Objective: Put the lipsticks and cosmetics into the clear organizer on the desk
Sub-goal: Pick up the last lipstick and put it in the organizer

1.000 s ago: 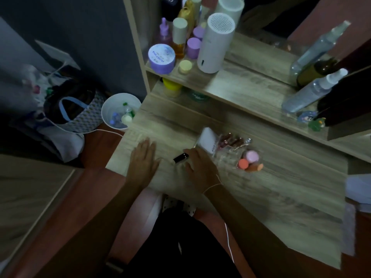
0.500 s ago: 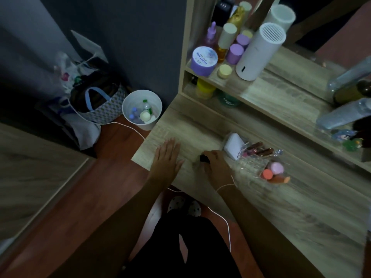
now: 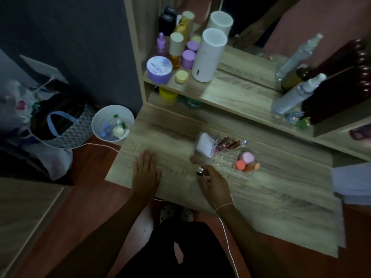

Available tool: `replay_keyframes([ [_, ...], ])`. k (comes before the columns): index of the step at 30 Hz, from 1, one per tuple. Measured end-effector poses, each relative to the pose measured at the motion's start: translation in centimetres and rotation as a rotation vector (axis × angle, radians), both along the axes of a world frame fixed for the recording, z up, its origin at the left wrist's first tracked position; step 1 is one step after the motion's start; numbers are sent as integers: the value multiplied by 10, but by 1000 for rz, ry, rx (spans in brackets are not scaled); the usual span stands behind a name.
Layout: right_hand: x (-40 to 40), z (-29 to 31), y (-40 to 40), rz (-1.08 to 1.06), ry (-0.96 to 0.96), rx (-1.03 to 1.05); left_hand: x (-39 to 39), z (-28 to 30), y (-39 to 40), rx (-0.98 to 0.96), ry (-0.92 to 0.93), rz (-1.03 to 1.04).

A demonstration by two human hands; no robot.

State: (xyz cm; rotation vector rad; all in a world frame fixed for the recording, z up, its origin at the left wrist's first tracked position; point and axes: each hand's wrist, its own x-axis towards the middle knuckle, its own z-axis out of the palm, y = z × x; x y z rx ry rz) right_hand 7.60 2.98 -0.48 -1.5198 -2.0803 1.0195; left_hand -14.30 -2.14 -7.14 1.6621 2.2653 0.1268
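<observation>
Head view showed the right hand (image 3: 213, 182) gripping a small dark lipstick (image 3: 200, 170) in its fingertips, just above the table (image 3: 281, 189) and near the front left corner of the clear organizer (image 3: 222, 155). Its long axis seemed close to upright, shiny end up, though blur made this uncertain. The left hand (image 3: 145, 171) lay flat on the table, fingers spread, holding nothing.

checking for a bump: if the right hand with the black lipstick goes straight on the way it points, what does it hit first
Probably the clear organizer, at its near left corner by the white box. The right hand holds the lipstick just short of it; height over the desk is unclear.
</observation>
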Motion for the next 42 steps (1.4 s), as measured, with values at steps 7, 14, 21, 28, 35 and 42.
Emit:
replay_keyframes([
  [7,34,13,1,-227,78,88,48,6,20,177,-60,-375],
  [14,38,28,31,-500,18,235,86,7,31,278,-48,-716],
  [21,31,23,50,-524,-86,172,100,21,42,216,14,-707],
  [28,31,17,59,-425,-172,118,99,21,44,181,19,-691],
  [35,31,17,65,-335,-244,86,101,14,44,187,-15,-660],
  [42,31,11,69,-323,-265,98,99,9,44,184,-15,-657],
])
